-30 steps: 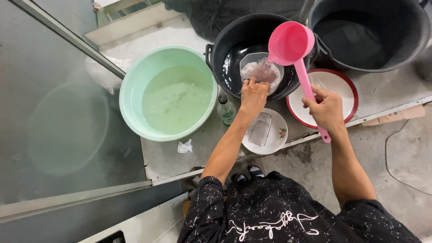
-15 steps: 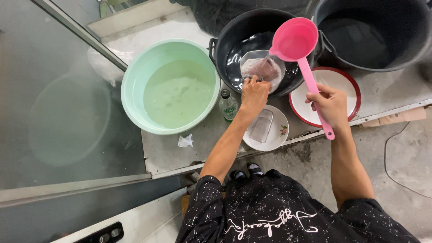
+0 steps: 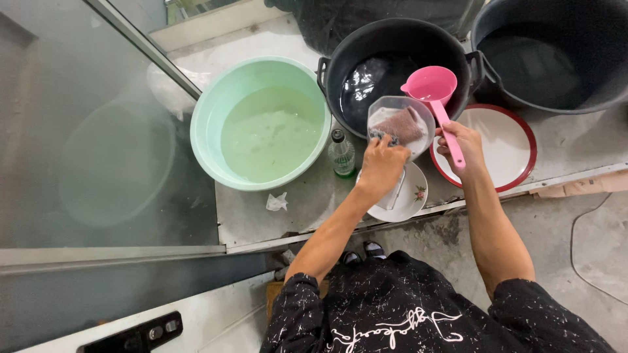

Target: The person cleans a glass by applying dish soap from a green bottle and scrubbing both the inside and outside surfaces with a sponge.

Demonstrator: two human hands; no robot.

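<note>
Shirt: black with white speckles, closest thing to the camera, bottom of the view.
Small plate: white with a little flower on it, sitting at the near edge of the counter, half hidden under the left wrist.
Left hand: fingers closed on the near rim of a clear container, holding it tilted over the pot's near rim.
Container: has something brownish-pink inside, can't really tell what.
Right hand: wrapped round the handle of a pink ladle.
Ladle: cup sits just right of the container, over the pot.
Red-rimmed plate: right of the hands, partly under the right one.
Bottle: small green glass one, between basin and pot.
Basin: mint green, cloudy water, to the left.
Pot: black, dark water inside, farther back.
Bucket: big and dark, far right.
</note>
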